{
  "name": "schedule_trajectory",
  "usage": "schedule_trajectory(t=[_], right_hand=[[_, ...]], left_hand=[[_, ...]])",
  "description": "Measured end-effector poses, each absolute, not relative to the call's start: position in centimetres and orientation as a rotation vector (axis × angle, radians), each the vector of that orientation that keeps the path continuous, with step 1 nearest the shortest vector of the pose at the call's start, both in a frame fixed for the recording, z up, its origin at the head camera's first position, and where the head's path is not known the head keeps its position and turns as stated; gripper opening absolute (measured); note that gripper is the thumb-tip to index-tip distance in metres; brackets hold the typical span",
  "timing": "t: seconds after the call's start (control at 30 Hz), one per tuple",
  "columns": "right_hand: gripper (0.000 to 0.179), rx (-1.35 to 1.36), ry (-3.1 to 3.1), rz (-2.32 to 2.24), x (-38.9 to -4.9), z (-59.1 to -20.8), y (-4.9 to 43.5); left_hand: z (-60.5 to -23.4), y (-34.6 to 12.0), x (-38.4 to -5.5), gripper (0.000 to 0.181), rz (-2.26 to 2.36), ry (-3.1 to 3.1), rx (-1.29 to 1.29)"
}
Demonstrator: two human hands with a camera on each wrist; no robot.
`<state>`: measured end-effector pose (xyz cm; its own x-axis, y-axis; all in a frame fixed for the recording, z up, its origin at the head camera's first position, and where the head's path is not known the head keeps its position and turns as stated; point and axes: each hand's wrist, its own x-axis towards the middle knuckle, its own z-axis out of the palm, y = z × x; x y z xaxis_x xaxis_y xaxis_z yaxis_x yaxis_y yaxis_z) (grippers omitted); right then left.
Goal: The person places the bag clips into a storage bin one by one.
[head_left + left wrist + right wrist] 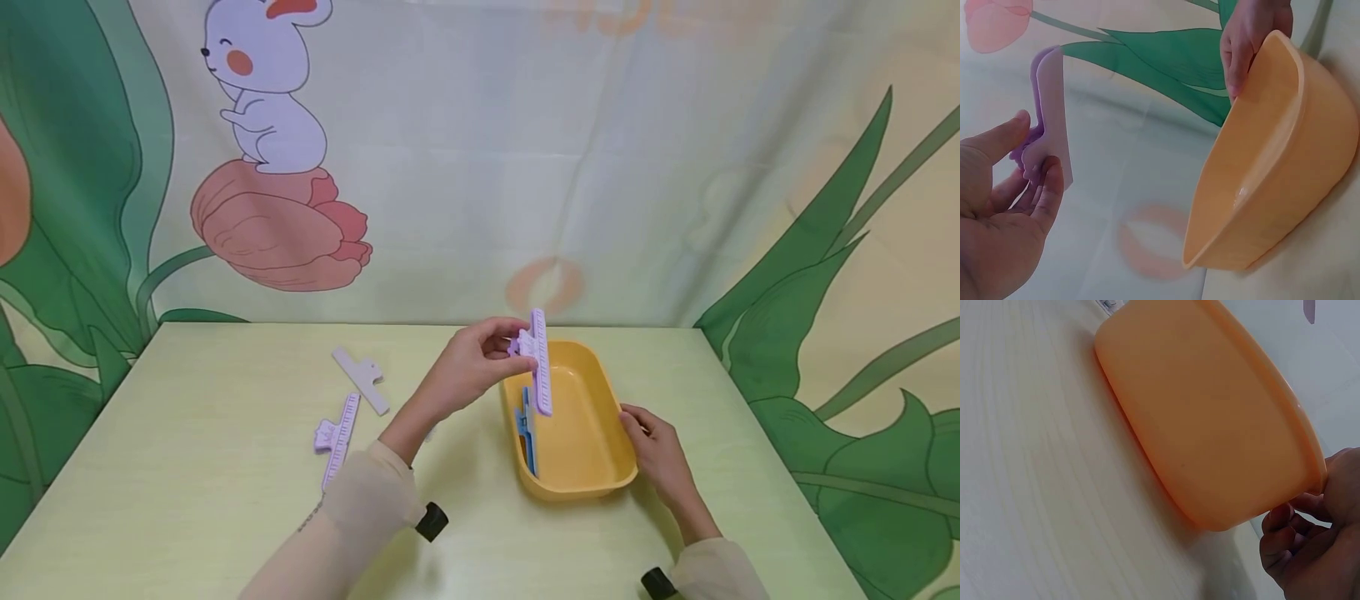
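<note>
My left hand (468, 367) pinches a purple ruler-marked clip (542, 375) between thumb and fingers, holding it in the air over the left part of a yellow plastic basin (581, 492). In the left wrist view, the clip (1054, 112) stands roughly upright, its grip end between the fingertips. With its thumb and fingers, my right hand (660, 454) grips the basin's right rim. Inside the basin, a blue clip (530, 442) leans along the left wall. The right wrist view has the basin's outer wall (1204, 419) and the curled fingers (1282, 540) beneath its rim.
On the table left of the basin lie another purple ruler-marked clip (341, 442) and a pale lilac clip (360, 381). A small bit of something shows by my left wrist, mostly hidden. A printed cloth (480, 167) hangs behind the table's back edge.
</note>
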<state>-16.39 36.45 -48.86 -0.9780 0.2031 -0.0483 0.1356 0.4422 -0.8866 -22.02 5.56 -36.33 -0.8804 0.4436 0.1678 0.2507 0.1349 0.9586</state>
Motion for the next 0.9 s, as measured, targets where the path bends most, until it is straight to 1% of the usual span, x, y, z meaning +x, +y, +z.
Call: schedule_trajectory(t=[0.27,0.6,0.9], right_hand=[[0.044,-0.299,-2.611,1.607,-16.2,-48.9,36.4],[0.044,-0.286,-2.611,1.606,-16.2,-49.0,36.5],[0.044,-0.292,-2.603,1.616,-16.3,-49.0,36.5]], left_hand=[[-36.5,6.7,-21.9,0.054,1.884,2.206,0.701],[-37.0,7.4,-22.0,0.052,1.887,2.191,0.715],[-36.4,8.0,-21.9,0.052,1.878,2.193,0.72]])
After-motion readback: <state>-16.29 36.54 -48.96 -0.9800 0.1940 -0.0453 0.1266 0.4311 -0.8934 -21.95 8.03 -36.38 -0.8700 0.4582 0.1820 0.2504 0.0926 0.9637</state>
